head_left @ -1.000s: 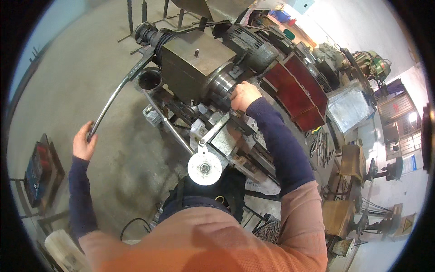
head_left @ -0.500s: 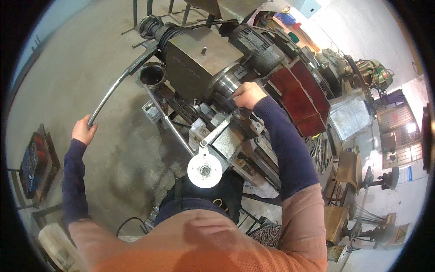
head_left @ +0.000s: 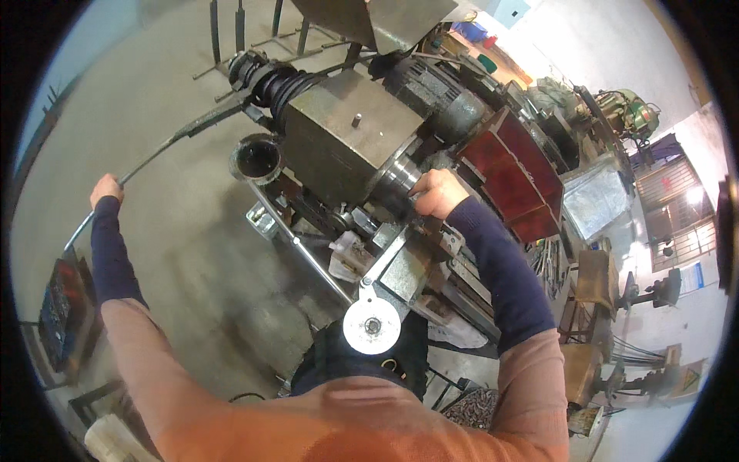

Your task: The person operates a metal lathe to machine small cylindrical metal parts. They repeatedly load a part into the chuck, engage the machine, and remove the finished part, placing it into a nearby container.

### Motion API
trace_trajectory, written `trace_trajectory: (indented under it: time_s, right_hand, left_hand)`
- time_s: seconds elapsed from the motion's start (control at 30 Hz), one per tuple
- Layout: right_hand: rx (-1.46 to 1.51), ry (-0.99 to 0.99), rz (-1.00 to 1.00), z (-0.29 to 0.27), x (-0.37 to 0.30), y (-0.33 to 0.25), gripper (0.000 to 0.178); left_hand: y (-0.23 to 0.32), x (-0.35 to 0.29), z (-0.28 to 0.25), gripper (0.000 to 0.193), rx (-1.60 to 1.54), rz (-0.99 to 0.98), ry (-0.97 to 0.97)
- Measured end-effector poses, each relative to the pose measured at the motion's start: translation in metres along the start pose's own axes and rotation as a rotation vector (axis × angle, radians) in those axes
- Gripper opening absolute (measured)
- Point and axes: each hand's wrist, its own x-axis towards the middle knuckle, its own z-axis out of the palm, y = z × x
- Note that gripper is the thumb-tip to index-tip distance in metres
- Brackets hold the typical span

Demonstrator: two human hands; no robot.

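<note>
My left hand [head_left: 106, 189] is closed round a long metal lever [head_left: 150, 156], whose bare end sticks out below the fist. The lever runs up to the rear end of a lathe-like machine with a boxy grey-brown headstock [head_left: 346, 127]. At the front of that box is a shiny round spindle nose [head_left: 399, 175]. My right hand [head_left: 439, 192] is closed right at the spindle's face, its fingers curled together. Whatever they hold there is hidden behind them. Nearer my body, a white round disc [head_left: 372, 326] sits on a short arm above the machine's slide.
A metal cup [head_left: 258, 159] on a rod stands left of the headstock. Behind are an electric motor [head_left: 435, 96] and a red metal box [head_left: 512, 177]. A bin of small metal pieces [head_left: 473, 408] lies low right, a dark crate [head_left: 65, 312] at far left.
My left hand has moved outward to the left and up, and the lever's end now shows beyond it. The right hand stays at the spindle. The whole view has shifted slightly.
</note>
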Motion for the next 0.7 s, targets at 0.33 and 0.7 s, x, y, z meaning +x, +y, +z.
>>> trace_trajectory:
  time_s: [0.33, 0.7]
  right_hand:
    - [-0.036, 0.611, -0.411, -0.001, -0.068, 0.012, 0.031]
    - [-0.009, 0.597, 0.502, 0.056, -0.368, 0.109, 0.037]
  left_hand:
    - [0.173, -0.109, 0.068, 0.02, -1.083, 0.409, -0.018]
    - [0.259, -0.128, 0.124, 0.036, 0.172, 0.867, -0.226]
